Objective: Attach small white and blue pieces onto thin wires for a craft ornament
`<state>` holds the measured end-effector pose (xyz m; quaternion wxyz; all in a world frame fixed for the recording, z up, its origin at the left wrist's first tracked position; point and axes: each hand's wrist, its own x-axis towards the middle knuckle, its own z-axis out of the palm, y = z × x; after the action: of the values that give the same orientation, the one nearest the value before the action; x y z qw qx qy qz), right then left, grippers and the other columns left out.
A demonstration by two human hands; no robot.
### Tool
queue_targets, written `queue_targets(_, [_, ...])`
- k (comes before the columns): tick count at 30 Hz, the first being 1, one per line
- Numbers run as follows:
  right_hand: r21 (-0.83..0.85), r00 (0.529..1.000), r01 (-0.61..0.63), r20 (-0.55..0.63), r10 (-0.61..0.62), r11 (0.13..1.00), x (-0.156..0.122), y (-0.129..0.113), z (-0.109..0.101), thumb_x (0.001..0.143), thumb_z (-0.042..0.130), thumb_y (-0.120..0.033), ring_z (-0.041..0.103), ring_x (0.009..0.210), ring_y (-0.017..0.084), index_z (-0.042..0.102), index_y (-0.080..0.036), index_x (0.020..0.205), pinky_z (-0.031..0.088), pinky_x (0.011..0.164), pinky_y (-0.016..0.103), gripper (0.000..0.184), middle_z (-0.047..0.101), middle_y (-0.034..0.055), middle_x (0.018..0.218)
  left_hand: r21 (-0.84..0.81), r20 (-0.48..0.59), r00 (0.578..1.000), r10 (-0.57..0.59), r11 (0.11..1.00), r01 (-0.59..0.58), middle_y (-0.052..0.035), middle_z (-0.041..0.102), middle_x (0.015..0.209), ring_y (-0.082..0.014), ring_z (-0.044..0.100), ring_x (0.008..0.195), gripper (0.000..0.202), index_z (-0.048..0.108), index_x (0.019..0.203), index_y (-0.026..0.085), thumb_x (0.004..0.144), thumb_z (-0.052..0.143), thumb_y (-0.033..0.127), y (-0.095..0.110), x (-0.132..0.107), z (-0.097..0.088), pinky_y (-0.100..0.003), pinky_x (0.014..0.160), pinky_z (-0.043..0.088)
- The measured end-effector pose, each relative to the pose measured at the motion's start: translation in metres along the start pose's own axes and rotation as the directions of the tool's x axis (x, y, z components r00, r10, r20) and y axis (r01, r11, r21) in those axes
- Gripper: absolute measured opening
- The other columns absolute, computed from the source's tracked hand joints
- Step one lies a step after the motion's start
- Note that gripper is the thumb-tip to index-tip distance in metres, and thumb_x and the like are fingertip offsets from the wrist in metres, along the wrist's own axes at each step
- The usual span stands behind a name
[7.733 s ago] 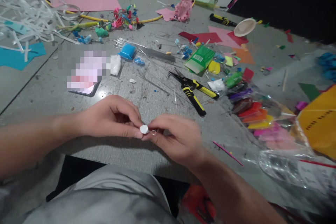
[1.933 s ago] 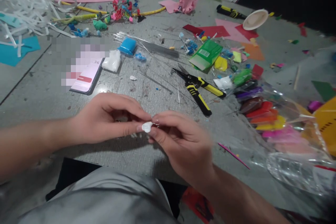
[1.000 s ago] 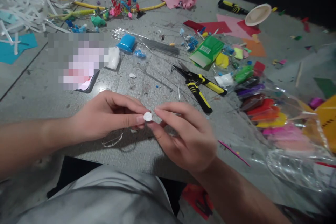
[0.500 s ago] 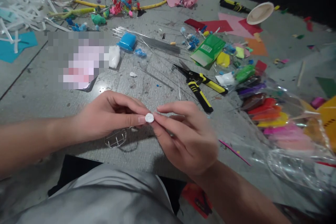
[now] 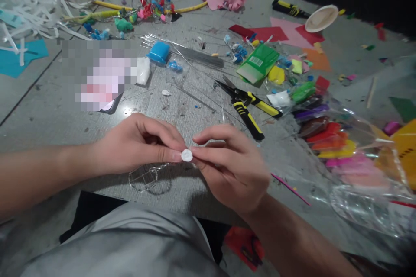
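Between my two hands is a small round white disc of what looks like modelling clay [image 5: 186,155]. My left hand [image 5: 146,140] pinches its left edge between thumb and fingers. From the other side, my right hand [image 5: 232,164] closes its thumb and forefinger on the disc, one finger raised above it. Below my left hand hangs a looped, grid-like piece of silver wire [image 5: 143,180]; where it is attached is hidden by the fingers. A small white clay scrap [image 5: 166,93] lies on the table ahead of my hands.
Black-and-yellow pliers [image 5: 247,110] lie open beyond my right hand. Ahead are a blue clay pack [image 5: 158,53], a white clay pack [image 5: 143,71] and a bundle of thin wires [image 5: 201,56]. Bagged coloured clay [image 5: 334,138] sits at right, a phone [image 5: 112,106] at left.
Both hands have moved slightly down and to the right with the white disc, which now faces me more squarely. The wire loop below has swung a little.
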<state>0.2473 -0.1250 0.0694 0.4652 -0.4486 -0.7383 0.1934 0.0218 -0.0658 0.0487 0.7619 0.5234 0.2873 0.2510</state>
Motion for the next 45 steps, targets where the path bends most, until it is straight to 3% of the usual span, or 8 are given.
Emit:
queue_targets(5, [0.024,0.994,0.107,0.01,-0.107,0.994,0.005,0.004,0.0,0.077,0.071,-0.013,0.066,0.076,0.012,0.067,-0.026,0.088,0.057,0.069,0.028,0.017,0.068,-0.0003,0.083,-0.019,-0.005,0.995,-0.098,0.995,0.098,-0.0078,0.099,0.103,-0.02,0.092,0.091,0.021,0.102,0.092,0.023,0.086,0.122,0.022,0.001,0.0,-0.002,-0.029,0.089,0.075])
queue_targets(14, [-0.005,0.993,0.111,0.032,-0.111,0.994,0.006,0.009,-0.002,0.078,0.068,-0.011,0.066,0.075,0.013,0.069,-0.025,0.09,0.056,0.069,0.029,0.019,0.068,0.0006,0.081,-0.042,-0.036,0.983,-0.178,0.983,0.177,-0.0096,0.097,0.095,-0.0188,0.085,0.083,0.035,0.101,0.088,0.019,0.078,0.129,0.038,-0.001,0.006,-0.002,-0.03,0.085,0.072])
queue_targets(21, [0.007,0.992,0.109,0.059,-0.109,0.994,0.006,0.01,-0.001,0.077,0.069,-0.012,0.067,0.076,0.013,0.069,-0.025,0.091,0.057,0.071,0.03,0.019,0.07,0.0008,0.084,-0.057,-0.035,0.98,-0.198,0.979,0.196,-0.0085,0.094,0.09,-0.0174,0.082,0.082,0.036,0.101,0.09,0.018,0.076,0.129,0.036,-0.002,0.006,-0.003,-0.028,0.082,0.066])
queue_targets(26, [0.068,0.983,-0.148,0.115,0.14,0.987,0.008,0.022,0.001,0.081,0.066,-0.018,0.071,0.076,0.013,0.069,-0.022,0.092,0.059,0.068,0.026,0.013,0.072,0.0022,0.084,0.035,-0.07,0.981,-0.183,0.982,0.186,-0.0059,0.092,0.09,-0.0162,0.079,0.081,0.03,0.099,0.103,0.014,0.089,0.119,0.03,-0.001,0.011,-0.011,-0.028,0.082,0.063])
queue_targets(31, [0.266,0.895,-0.445,0.132,0.425,0.855,0.01,0.034,0.011,0.076,0.069,-0.023,0.065,0.052,0.009,0.069,-0.017,0.084,0.055,0.049,0.018,0.01,0.069,0.0007,0.069,0.149,-0.113,0.987,-0.117,0.98,0.133,-0.0049,0.093,0.096,-0.0157,0.081,0.088,0.02,0.094,0.111,0.013,0.097,0.108,0.019,-0.005,0.019,-0.017,-0.028,0.089,0.064])
queue_targets(37, [0.299,0.865,-0.501,0.184,0.467,0.812,0.014,0.045,0.017,0.074,0.067,-0.021,0.062,0.049,0.007,0.069,-0.016,0.081,0.051,0.048,0.017,0.009,0.068,-0.0009,0.064,0.325,-0.12,0.991,-0.056,0.941,0.093,-0.006,0.095,0.101,-0.017,0.083,0.09,0.013,0.092,0.115,0.014,0.106,0.097,0.022,-0.016,0.025,-0.023,-0.029,0.088,0.063])
queue_targets(40, [0.108,0.906,-0.411,0.156,0.393,0.905,0.018,0.053,0.012,0.076,0.066,-0.022,0.066,0.06,0.01,0.07,-0.018,0.081,0.053,0.057,0.021,0.007,0.071,0.0001,0.071,0.558,-0.168,0.985,0.039,0.828,0.062,-0.0062,0.096,0.103,-0.0203,0.084,0.093,0.009,0.093,0.115,0.017,0.11,0.089,0.024,-0.014,0.03,-0.034,-0.032,0.088,0.063])
queue_targets(45, [-0.185,0.942,-0.196,0.237,0.237,0.963,0.029,0.064,0.001,0.078,0.064,-0.021,0.067,0.071,0.013,0.071,-0.02,0.081,0.051,0.069,0.025,0.007,0.073,0.0009,0.078,0.935,-0.177,0.907,0.381,0.353,0.035,-0.0109,0.091,0.113,-0.0242,0.078,0.099,0.018,0.094,0.124,0.017,0.115,0.078,0.017,-0.003,0.043,-0.065,-0.039,0.099,0.062])
